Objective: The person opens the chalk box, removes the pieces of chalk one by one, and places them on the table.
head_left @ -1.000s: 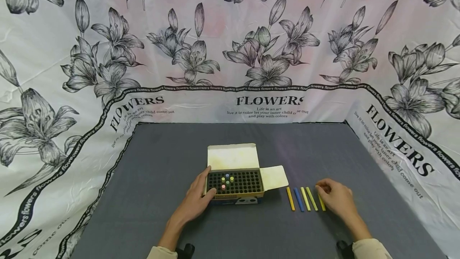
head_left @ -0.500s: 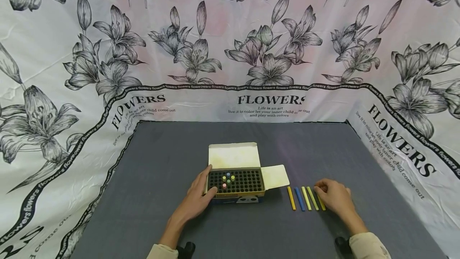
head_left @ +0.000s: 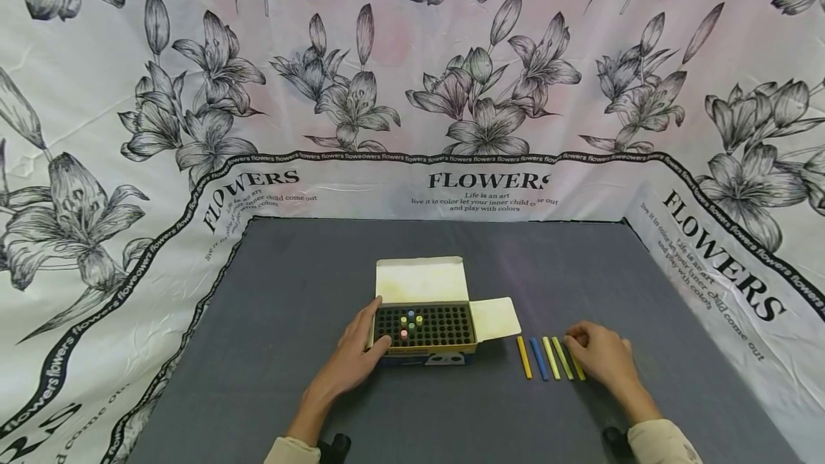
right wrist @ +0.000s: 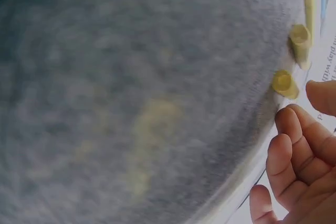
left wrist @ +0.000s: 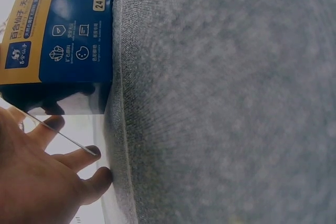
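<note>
A chalk box (head_left: pixel 422 355) with a black holed insert (head_left: pixel 445 326) lies on the grey table, its lid and side flap folded open. Several chalk sticks (head_left: pixel 412 326) stand in the insert's left part. My left hand (head_left: pixel 351 351) grips the box's left end, thumb at the front corner. The box's blue and yellow side (left wrist: pixel 73 30) fills the upper left of the left wrist view. Right of the box, my right hand (head_left: pixel 602 351) pinches the far end of a yellow chalk stick (head_left: pixel 579 371); its near end (right wrist: pixel 284 82) shows in the right wrist view.
Left of the pinched stick lie an orange-yellow chalk stick (head_left: pixel 525 358), a blue one (head_left: pixel 539 359), a pale yellow one (head_left: pixel 551 358) and a yellow-green one (head_left: pixel 563 359), in a row. A flower-printed cloth (head_left: pixel 361 192) hangs around the table's back and sides.
The head view has shifted slightly. Both hands stay almost still, the left at the box and the right at the yellow chalk stick.
</note>
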The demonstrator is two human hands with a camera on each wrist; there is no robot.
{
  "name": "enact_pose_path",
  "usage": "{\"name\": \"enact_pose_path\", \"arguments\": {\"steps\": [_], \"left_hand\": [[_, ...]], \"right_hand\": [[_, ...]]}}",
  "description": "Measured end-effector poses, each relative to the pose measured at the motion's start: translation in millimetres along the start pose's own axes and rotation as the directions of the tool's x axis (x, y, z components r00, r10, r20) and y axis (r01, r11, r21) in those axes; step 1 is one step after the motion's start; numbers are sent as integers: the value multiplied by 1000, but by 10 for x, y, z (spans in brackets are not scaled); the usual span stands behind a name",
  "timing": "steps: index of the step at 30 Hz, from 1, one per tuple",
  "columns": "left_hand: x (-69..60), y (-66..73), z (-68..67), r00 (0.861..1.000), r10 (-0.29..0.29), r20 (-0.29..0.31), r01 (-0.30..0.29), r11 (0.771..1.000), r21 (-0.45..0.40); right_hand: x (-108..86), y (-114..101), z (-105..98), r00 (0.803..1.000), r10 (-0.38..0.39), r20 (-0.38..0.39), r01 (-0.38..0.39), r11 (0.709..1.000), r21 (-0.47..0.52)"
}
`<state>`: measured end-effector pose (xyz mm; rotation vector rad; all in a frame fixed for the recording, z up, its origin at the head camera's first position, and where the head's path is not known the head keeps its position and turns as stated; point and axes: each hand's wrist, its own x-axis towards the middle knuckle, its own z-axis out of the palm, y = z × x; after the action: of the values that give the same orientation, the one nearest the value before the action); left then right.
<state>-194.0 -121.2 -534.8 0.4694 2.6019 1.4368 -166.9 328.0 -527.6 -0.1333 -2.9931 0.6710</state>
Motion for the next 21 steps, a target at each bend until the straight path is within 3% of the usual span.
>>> {"name": "enact_pose_path", "arguments": {"steps": [3, 6, 9, 13, 21], "left_hand": [[6, 1, 2, 1000, 4, 2, -4, 1000, -4], [4, -1, 4, 1000, 0, -1, 0, 1000, -4], [-1, -3, 1, 1000, -5, -8, 5, 1000, -2], [4, -12, 7, 1000, -2, -5, 2, 1000, 4], [13, -11, 9, 1000, 0, -3, 0, 1000, -1]], "right_hand": [[-11, -51, -22, 997, -22, -71, 22, 1000, 5], [-17, -167, -35, 975, -79, -208, 86, 996, 24], [3, -338, -29, 927, -141, -347, 167, 985, 46], [48, -595, -1, 857, -219, -466, 278, 959, 60], [94, -1073, 61, 741, -407, -533, 510, 859, 53]]}}
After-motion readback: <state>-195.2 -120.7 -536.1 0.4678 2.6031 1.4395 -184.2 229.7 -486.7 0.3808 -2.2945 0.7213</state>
